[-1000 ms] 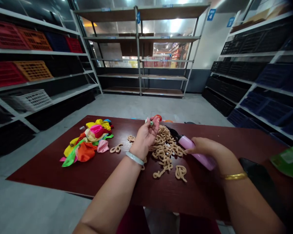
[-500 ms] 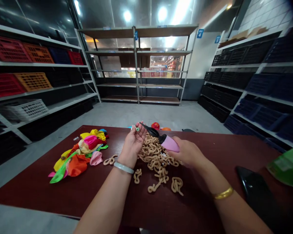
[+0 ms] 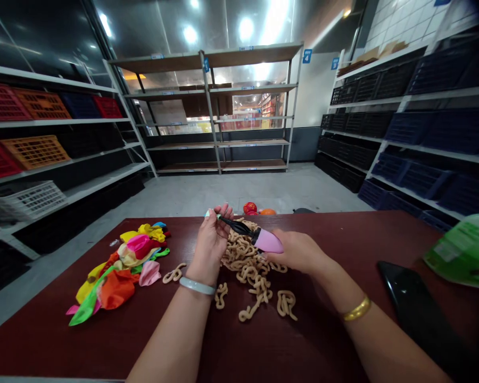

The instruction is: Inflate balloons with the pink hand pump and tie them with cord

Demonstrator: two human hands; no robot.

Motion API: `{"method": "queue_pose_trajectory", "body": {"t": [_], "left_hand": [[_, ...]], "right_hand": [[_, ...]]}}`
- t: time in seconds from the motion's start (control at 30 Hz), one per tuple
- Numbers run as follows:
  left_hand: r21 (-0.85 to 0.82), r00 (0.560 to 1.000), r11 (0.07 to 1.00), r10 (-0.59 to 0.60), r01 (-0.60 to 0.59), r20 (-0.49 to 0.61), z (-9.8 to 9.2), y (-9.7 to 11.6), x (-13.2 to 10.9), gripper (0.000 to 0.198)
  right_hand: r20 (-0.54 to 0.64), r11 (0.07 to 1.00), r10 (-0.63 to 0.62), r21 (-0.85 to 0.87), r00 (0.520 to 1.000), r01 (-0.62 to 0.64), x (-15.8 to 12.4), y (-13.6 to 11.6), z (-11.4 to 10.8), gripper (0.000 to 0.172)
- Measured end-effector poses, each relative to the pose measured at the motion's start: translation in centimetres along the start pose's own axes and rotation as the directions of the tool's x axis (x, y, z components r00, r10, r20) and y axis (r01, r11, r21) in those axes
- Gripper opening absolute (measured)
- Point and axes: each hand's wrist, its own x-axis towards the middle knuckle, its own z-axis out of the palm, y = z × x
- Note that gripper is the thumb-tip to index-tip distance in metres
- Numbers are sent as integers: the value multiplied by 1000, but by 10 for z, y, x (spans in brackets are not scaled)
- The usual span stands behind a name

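My right hand (image 3: 293,250) is wrapped round the pink handle of a tool (image 3: 268,241) with a black, tapering front part. That black part points left, and its tip reaches the fingers of my left hand (image 3: 214,234). Between thumb and fingers my left hand pinches a small pale green piece (image 3: 208,214), palm turned up. Under the tool lies a heap of tan, curly, rope-like pieces (image 3: 243,255), with a few separate ones nearer me. Colourful limp balloons (image 3: 117,287) are piled to the left on the dark red table (image 3: 163,330).
A black phone (image 3: 415,303) and a green bag (image 3: 463,250) lie at the right. Red and orange round objects (image 3: 250,208) show beyond the far table edge. Shelves (image 3: 213,122) with crates stand around the room.
The black tip of the tool has come down and left, to the small green piece at my left fingertips. The whole view has shifted slightly.
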Motion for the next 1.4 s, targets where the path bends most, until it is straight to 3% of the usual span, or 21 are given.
{"method": "queue_pose_trajectory", "body": {"t": [0.53, 0.7, 0.83, 0.93, 1.13, 1.4], "left_hand": [[168, 985, 986, -17, -12, 170, 12, -12, -17, 25], [266, 986, 964, -39, -6, 164, 17, -17, -24, 31], [359, 992, 930, 38, -80, 123, 21, -20, -28, 27], [304, 991, 949, 43, -81, 128, 24, -15, -30, 23], [63, 964, 994, -98, 85, 246, 29, -5, -34, 28], [126, 964, 992, -29, -5, 264, 23, -13, -30, 24]], "right_hand": [[-57, 989, -19, 145, 998, 28, 2, 5, -1, 50], [-27, 984, -16, 175, 1000, 20, 2, 3, -4, 50], [-46, 977, -39, 206, 998, 47, 1, 1, -3, 50], [-53, 971, -54, 231, 997, 65, 2, 0, 0, 51], [-3, 940, -28, 341, 1000, 28, 3, 2, 1, 55], [-5, 925, -44, 378, 999, 43, 3, 4, -1, 50]]}}
